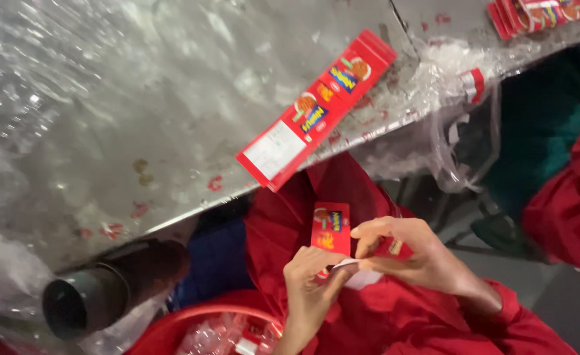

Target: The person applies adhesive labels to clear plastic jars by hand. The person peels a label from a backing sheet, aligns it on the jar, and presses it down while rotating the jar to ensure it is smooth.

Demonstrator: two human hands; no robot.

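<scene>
Two hands were at work over a red-clad lap, below the counter [138, 131] edge. The left hand [309, 279] was closed on the lower end of a small red carton [330, 227], thumb and fingers pinching a white flap at its base. The right hand [405, 253] was curled narrow against the carton's side, its fingertips at the same white flap; part of a second red piece showed under its palm, though what that was could not be told. The carton stood roughly upright between the hands, printed face to the camera.

One long flattened carton strip [316, 108] lay on the counter, overhanging its edge, apparently untouched. More flat red cartons [540, 14] lay stacked at the far right. Clear plastic wrap [444, 75] was bunched on the counter near them. A red tub [191, 325] beside the lap held small wrapped items. A dark tube [105, 292] projected under the counter.

By my judgement the carton was mid-folding, base flap not yet closed, with the strip and the stack remaining.
</scene>
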